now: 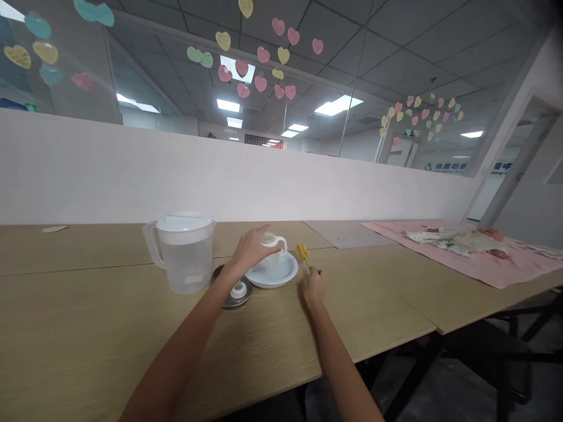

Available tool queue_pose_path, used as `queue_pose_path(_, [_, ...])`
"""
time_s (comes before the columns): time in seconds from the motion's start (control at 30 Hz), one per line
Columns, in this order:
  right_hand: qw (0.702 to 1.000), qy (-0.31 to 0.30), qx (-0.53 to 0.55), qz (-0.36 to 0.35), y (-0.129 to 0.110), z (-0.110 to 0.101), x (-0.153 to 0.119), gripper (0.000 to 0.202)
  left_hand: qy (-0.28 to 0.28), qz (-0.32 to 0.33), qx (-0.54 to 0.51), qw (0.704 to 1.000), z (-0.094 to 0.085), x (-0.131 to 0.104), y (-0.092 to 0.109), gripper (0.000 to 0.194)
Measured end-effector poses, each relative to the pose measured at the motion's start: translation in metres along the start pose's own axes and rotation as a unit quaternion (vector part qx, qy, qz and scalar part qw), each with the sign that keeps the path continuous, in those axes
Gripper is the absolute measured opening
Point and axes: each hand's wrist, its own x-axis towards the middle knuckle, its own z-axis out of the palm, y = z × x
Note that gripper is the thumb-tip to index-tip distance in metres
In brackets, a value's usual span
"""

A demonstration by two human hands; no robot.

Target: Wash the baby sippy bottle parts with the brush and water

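My left hand [254, 251] is wrapped round a small clear bottle or cup with a white handle [282, 242], held over a white bowl [273, 278]. Beside the bowl, my right hand [314, 287] grips the thin stem of a yellow sponge brush [302, 251], its head pointing up. Partly under my left forearm lies a dark metal plate [247, 295] with a small white lid-like piece [238, 290] on it. A translucent lidded pitcher [186, 258] stands to the left of the plate, holding clear liquid.
The wooden table [109, 328] runs along a white low wall [246, 181]. At the right, a pink cloth [492, 272] bears crumpled whitish material [461, 239]. A grey sheet [347, 234] lies at the back. A flat pale piece [55, 228] is at the far left.
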Motion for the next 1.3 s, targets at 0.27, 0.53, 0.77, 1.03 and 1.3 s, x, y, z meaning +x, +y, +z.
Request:
queue_pose_path(0.27, [0.997,-0.06,-0.02,-0.034,0.001,0.004,0.001,0.028,-0.246,0.113,0.034,0.962,0.0,-0.03,0.049,0.068])
queue_pose_path(0.53, [0.99,0.032,0.121,-0.066,0.003,0.013,0.012,0.044,-0.35,0.165,0.118,0.914,0.014,-0.038,0.047,0.062])
queue_pose_path(0.77, [0.965,-0.02,0.181,-0.191,0.0,0.025,0.014,0.052,-0.376,0.142,0.11,0.909,0.011,-0.04,0.053,0.047])
queue_pose_path(1.03, [0.976,-0.05,0.131,-0.165,0.0,0.03,0.015,0.05,-0.365,0.087,0.013,0.927,-0.005,-0.012,0.005,0.072])
queue_pose_path(1.3, [0.932,0.008,0.341,-0.125,-0.005,0.026,0.016,0.048,-0.241,-0.112,0.195,0.944,0.014,0.001,-0.088,0.017])
